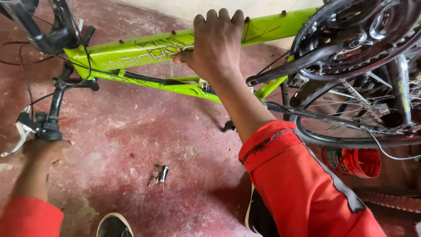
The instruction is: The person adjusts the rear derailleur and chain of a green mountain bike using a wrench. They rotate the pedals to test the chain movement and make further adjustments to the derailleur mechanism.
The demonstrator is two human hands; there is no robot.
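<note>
A lime-green bicycle frame (131,55) lies upside down across the top of the head view. My right hand (217,44) grips its thick main tube from above, fingers curled over the far side. My left hand (44,149), at the lower left, is closed around the end of the black handlebar (55,103), just below the brake lever clamp (41,125). A silver brake lever (13,138) sticks out to the left of that hand. Both arms wear red sleeves.
The black crank arm and chainrings (351,39) fill the upper right, above a wheel with its tyre (351,141) and spokes. A red container (355,161) stands under the wheel. A small metal part (158,174) lies on the worn red floor. My shoe (114,226) shows at the bottom.
</note>
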